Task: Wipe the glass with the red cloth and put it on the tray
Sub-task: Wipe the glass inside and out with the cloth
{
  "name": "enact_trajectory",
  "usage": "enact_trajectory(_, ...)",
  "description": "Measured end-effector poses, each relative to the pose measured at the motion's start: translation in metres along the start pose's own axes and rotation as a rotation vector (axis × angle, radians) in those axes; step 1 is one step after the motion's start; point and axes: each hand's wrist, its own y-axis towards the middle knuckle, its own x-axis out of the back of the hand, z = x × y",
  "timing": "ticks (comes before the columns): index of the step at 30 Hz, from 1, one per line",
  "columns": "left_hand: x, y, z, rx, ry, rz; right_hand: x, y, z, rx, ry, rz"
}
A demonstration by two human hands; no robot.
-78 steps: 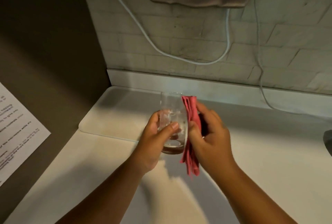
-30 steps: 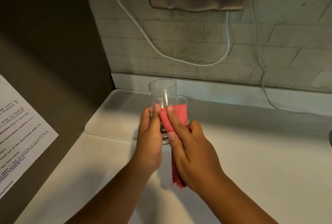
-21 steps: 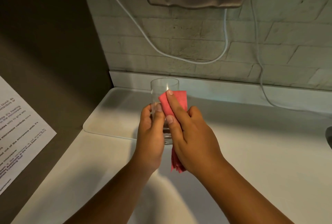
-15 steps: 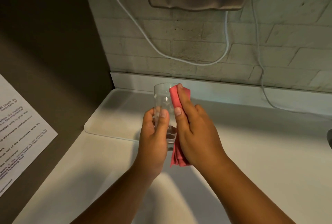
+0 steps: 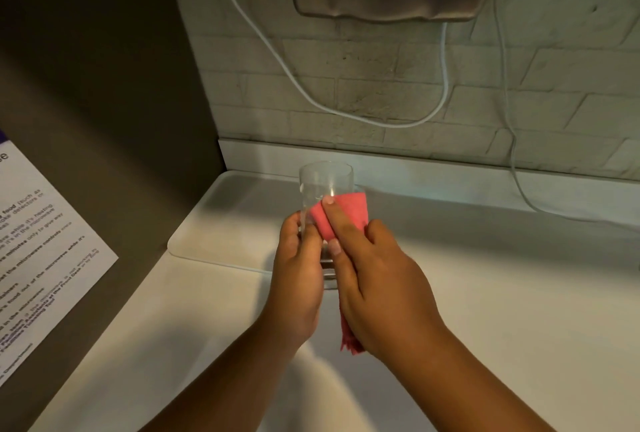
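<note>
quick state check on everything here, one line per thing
glass: upright, empty, held above the counter
red cloth: pressed against the glass side
left hand: grips the glass
right hand: holds the cloth
tray: on the counter, glass not on it

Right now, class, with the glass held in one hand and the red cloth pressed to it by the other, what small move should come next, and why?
Probably one more stroke of the red cloth up toward the rim. The left hand grips the glass upright above the counter, the right hand presses the cloth against its side, and the upper part is uncovered. The tray waits just behind.
</note>
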Motion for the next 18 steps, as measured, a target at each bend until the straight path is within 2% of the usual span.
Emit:
enact_trajectory(5, -0.007, -0.011, 0.005, -0.042, 0.041, 0.038, 0.011, 0.031, -0.008, 0.006, -0.089, -0.054)
enact_trajectory(10, -0.010, -0.008, -0.002, -0.020, -0.011, -0.043, 0.007, 0.038, -0.016, -0.108, 0.090, -0.096)
enact_trajectory(13, -0.009, -0.003, -0.007, 0.008, -0.073, -0.082, 0.001, 0.022, -0.011, -0.093, 0.149, -0.054)
enact_trajectory(18, -0.001, 0.006, -0.009, 0.007, -0.042, -0.077, -0.004, -0.008, 0.003, -0.014, 0.065, 0.029)
